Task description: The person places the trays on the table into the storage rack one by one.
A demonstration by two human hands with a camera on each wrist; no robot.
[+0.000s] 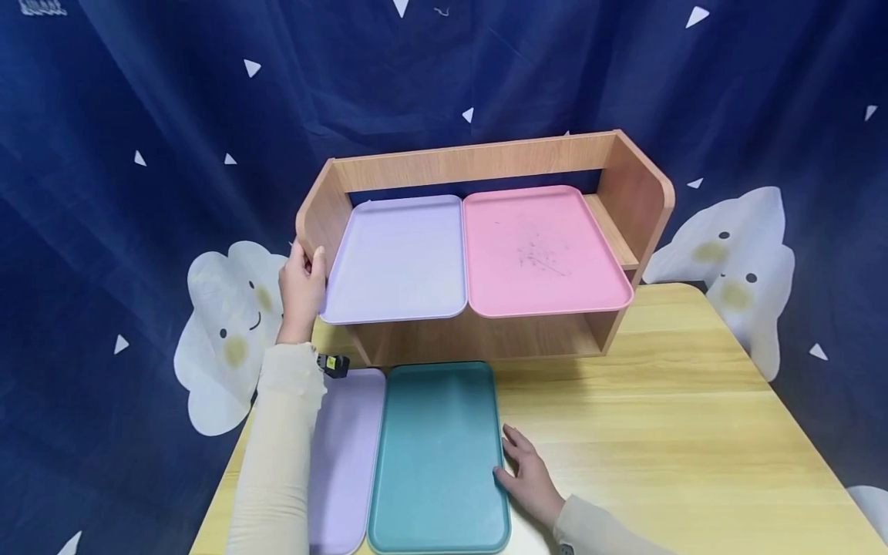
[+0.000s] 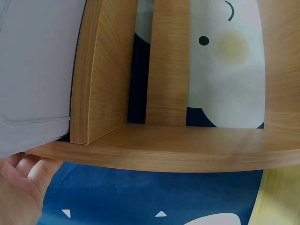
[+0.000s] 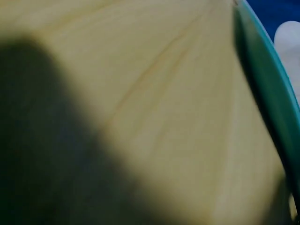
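Gripping the left side panel (image 1: pixel 326 212) of a wood-grain desktop shelf (image 1: pixel 479 162), at the far edge of the table (image 1: pixel 694 432), with the left hand (image 1: pixel 301 289). Touching the right edge of a teal tray (image 1: pixel 437 462) with the right hand (image 1: pixel 530 478), fingers loosely spread. On the upper board (image 1: pixel 607 225), overhanging its front edge: lavender tray (image 1: pixel 398 262) left, dark-flecked pink tray (image 1: pixel 548 239) right. Beside the teal one, toward the table's left edge: second lavender tray (image 1: pixel 347 455), partly behind a cream sleeve (image 1: pixel 274 455).

I'm seeing room running rightward across the wooden tabletop (image 1: pixel 680 432) beyond the right hand (image 1: pixel 530 476); beneath the overhanging pink tray (image 1: pixel 544 258) and upper lavender tray (image 1: pixel 402 258), the wooden shelf (image 1: pixel 479 166) is standing open in front, its end panels (image 1: pixel 637 200) blocking both sides.
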